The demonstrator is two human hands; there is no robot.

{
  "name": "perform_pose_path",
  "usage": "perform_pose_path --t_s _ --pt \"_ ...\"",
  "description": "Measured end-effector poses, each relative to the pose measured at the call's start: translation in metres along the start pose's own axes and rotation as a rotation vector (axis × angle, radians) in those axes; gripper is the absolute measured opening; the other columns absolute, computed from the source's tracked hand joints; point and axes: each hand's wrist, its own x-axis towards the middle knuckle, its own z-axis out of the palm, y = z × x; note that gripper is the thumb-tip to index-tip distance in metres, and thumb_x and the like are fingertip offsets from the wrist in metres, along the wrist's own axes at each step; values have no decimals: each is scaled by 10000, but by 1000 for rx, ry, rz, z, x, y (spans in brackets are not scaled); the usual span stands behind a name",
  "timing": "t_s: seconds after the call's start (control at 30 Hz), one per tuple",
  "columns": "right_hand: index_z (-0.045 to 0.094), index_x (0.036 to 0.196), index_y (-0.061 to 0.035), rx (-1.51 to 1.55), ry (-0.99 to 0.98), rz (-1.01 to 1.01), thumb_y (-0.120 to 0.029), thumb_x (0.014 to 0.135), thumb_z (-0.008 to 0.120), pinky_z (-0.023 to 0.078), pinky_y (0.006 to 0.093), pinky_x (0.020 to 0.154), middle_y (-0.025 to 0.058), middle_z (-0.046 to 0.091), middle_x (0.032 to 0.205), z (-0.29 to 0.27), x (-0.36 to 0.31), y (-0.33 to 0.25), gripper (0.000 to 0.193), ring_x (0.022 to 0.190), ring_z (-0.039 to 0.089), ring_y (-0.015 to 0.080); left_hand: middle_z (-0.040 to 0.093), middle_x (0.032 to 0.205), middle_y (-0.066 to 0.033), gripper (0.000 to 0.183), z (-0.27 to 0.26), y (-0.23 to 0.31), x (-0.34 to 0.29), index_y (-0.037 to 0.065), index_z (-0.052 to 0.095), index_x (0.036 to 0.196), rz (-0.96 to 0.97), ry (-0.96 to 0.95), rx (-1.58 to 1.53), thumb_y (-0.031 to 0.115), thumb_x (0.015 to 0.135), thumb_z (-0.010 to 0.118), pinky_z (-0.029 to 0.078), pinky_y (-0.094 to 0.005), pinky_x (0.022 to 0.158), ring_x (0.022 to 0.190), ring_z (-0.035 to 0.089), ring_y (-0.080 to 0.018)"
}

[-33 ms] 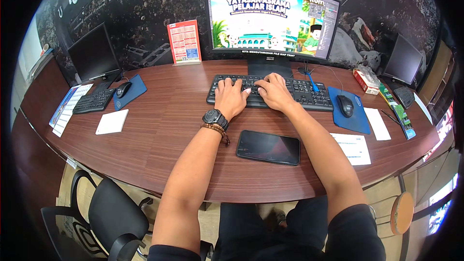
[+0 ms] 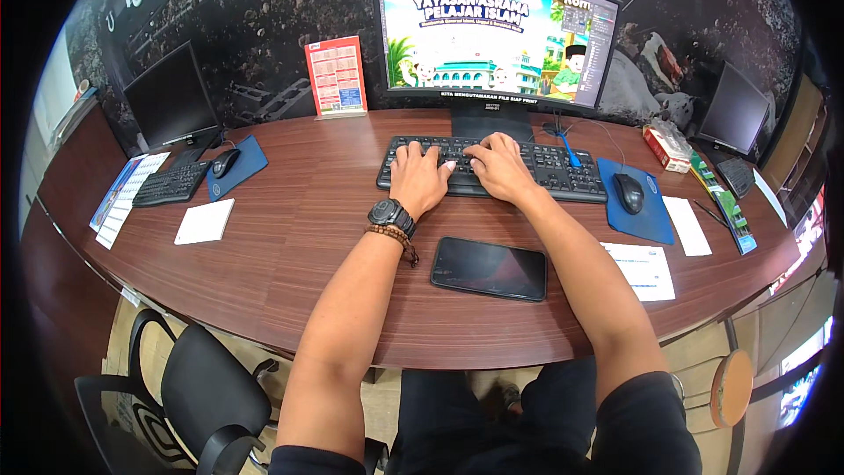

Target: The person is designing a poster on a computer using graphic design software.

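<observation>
Both hands rest on a black keyboard (image 2: 563, 178) in front of a curved monitor (image 2: 492, 44) with a colourful design on its screen. My left hand (image 2: 420, 178) lies over the keyboard's left part, fingers apart on the keys. A dark watch (image 2: 387, 213) and a beaded bracelet (image 2: 389, 231) are on that wrist. My right hand (image 2: 503, 171) covers keys near the middle, its fingers curved but apart. Neither hand grips anything. Between my forearms a black smartphone (image 2: 489, 269) lies flat, its screen dark.
To the right are a black mouse (image 2: 629, 194) on a blue mouse pad (image 2: 651, 222), papers (image 2: 646, 271) and a red-and-white box (image 2: 665, 149). At left stand another monitor (image 2: 171, 95), a keyboard (image 2: 171, 185) and a white paper stack (image 2: 205, 222). A black chair (image 2: 215, 383) stands by the desk.
</observation>
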Motion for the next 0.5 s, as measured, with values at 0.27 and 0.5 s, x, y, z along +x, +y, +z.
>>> perform_pose_path --t_s 0.27,0.5 --pt "696 1140 -63 -254 -33 271 -133 903 538 379 520 1040 197 626 1134 -17 -14 23 293 1192 531 375 577 1106 -157 377 4 -22 4 6 743 1078 88 -79 -197 341 925 662 458 -450 958 1066 529 -357" --pt "693 1156 -85 -314 38 191 -172 923 537 348 530 1071 190 640 1151 -22 -23 38 293 1237 498 396 568 1134 -173 442 -2 -6 -1 35 716 1166 -3 -63 7 407 943 634 441 -478 974 1087 509 -374"
